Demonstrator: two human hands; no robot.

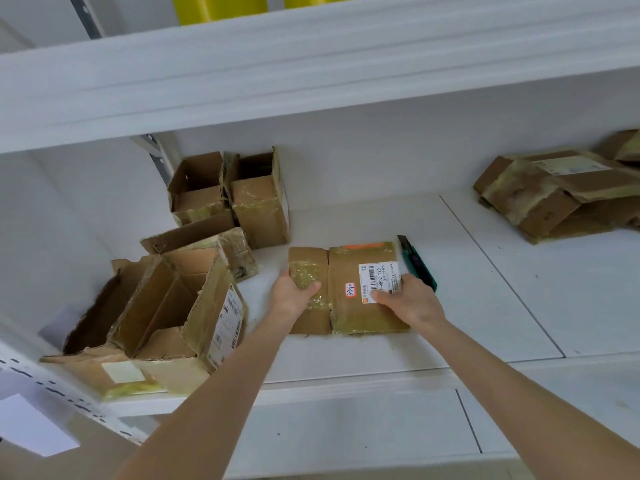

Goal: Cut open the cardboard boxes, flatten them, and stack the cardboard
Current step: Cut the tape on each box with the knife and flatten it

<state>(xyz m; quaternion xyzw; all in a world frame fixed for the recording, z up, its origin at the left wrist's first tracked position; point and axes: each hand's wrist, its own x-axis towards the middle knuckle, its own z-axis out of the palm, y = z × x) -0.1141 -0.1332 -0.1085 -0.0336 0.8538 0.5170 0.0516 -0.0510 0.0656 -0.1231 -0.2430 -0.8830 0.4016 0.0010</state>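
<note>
Pressing from both sides, the person keeps the flattened box (349,306) down on the white shelf (485,306). The left hand (292,294) lies palm down on the left flap, its fingers straight along the edge and the thumb spread across the shiny tape. The right hand (410,303) has its thumb on the shipping label (379,277), and its fingers are bent at the right edge of the cardboard; whether they go under the edge, I cannot tell.

The white label carries a barcode and the print "P802 170"; the smaller lines on it are too fine to read. Beside it sits a small sticker (350,289) with a red border and the handwritten number "3370". An orange strip shows along the far edge of the box. The cardboard is brown and a little worn, with wrinkled yellowish tape over the seams.

Just beside the right edge of the box lies a utility knife (417,265) with a green body and a dark tip.

To the left stand several open boxes (256,202), also brown, with torn flaps and old tape. The nearest open box (162,306) has a white label on its side, but its print is not readable. Far to the right, well apart, rests a pile of flattened cardboard (547,199). On the board above are yellow bins (218,6) of smooth plastic.
</note>
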